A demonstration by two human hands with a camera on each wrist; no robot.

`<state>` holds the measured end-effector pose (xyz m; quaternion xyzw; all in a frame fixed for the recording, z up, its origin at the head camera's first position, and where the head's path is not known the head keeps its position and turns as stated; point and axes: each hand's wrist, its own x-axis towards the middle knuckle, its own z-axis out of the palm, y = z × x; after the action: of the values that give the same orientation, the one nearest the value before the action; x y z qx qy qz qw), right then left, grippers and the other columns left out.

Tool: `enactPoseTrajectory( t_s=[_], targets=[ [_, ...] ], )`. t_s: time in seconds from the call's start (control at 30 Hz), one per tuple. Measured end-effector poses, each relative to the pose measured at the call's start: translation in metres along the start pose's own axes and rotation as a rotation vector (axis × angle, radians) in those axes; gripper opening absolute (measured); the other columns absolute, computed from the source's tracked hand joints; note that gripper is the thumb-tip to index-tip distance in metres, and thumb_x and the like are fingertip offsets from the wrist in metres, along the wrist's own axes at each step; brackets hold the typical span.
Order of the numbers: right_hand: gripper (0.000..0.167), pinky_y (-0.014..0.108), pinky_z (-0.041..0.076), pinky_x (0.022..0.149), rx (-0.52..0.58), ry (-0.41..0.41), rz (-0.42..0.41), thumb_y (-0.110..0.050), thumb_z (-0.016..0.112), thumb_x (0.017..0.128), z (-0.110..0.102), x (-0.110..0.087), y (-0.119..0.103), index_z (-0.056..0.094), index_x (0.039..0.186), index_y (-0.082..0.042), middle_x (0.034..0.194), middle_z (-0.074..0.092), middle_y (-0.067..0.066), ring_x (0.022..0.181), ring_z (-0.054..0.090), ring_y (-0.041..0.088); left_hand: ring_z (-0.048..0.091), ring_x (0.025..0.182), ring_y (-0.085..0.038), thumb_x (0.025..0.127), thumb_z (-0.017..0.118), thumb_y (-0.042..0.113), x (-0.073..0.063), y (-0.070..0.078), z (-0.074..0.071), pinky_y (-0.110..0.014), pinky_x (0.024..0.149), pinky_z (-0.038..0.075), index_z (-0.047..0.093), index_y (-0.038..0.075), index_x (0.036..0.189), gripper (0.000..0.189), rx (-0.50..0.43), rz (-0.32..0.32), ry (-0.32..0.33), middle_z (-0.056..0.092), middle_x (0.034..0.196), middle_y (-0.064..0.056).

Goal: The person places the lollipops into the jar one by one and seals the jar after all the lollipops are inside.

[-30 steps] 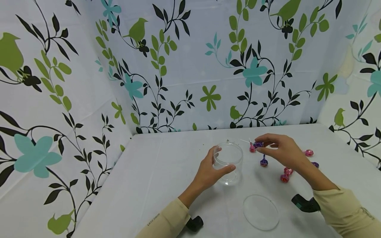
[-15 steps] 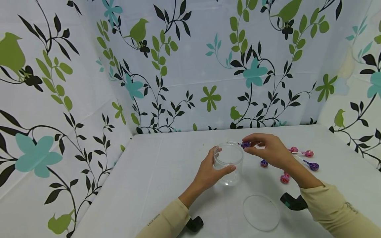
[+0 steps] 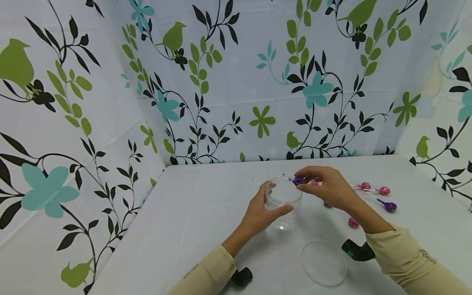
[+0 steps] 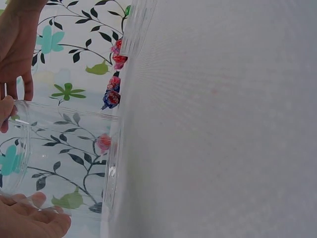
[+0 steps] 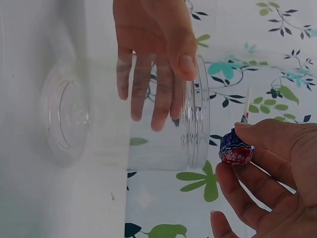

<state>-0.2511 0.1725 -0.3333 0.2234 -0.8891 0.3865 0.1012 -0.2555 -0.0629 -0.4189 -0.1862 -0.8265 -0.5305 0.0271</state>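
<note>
A clear round jar (image 3: 289, 197) stands upright, its mouth uncovered. My left hand (image 3: 258, 213) holds it from the left side, thumb across the front. Just above the right edge of the jar's mouth, my right hand (image 3: 330, 187) pinches a purple-wrapped lollipop (image 3: 299, 180) by its candy head. In the right wrist view the lollipop (image 5: 237, 148) has a blue and red wrapper, and its white stick extends past the thumb. I see nothing inside the jar (image 5: 158, 157) there except the left hand's fingers showing through its wall.
Several wrapped lollipops lie on the white table at the right, including a pink one (image 3: 384, 191), a purple one (image 3: 390, 206) and a red one (image 3: 353, 222). A clear round lid (image 3: 324, 266) lies in front of the jar. Patterned cloth (image 3: 221, 94) hangs behind.
My right hand has moved left with the purple lollipop, from over the other lollipops to the jar's mouth. My left hand and the jar have stayed in place.
</note>
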Motion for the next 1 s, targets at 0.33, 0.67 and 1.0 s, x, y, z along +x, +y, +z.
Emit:
enactPoseTrajectory(
  t_s=[0.33,0.67,1.0],
  targets=[
    [0.030,0.063,0.050,0.098,0.011,-0.017,-0.036,-0.015,0.080,0.094,0.010,0.004,0.002,0.074,0.123,-0.008,0.110,0.074,0.001,0.103,0.068,0.026,0.049,0.140,-0.035,0.088,0.080,0.053,0.001,-0.002,0.001,-0.059,0.105,0.047,0.034,0.016,0.161,0.094,-0.007,0.004,0.000,0.048,0.157,-0.004],
    [0.030,0.064,0.050,0.096,-0.014,-0.020,-0.027,-0.015,0.081,0.093,0.017,0.005,0.001,0.075,0.122,-0.010,0.107,0.075,0.000,0.103,0.067,0.027,0.048,0.141,-0.038,0.089,0.079,0.055,0.001,-0.001,0.001,-0.058,0.105,0.047,0.037,0.021,0.158,0.088,-0.022,0.004,-0.009,0.047,0.157,-0.011],
    [0.031,0.063,0.049,0.095,-0.013,-0.023,-0.026,-0.012,0.082,0.091,0.021,0.005,0.000,0.075,0.121,-0.008,0.109,0.075,0.000,0.103,0.067,0.027,0.049,0.140,-0.035,0.089,0.078,0.055,0.000,-0.001,0.001,-0.057,0.106,0.047,0.032,0.021,0.161,0.092,-0.015,0.015,-0.006,0.047,0.157,-0.008]
  ],
)
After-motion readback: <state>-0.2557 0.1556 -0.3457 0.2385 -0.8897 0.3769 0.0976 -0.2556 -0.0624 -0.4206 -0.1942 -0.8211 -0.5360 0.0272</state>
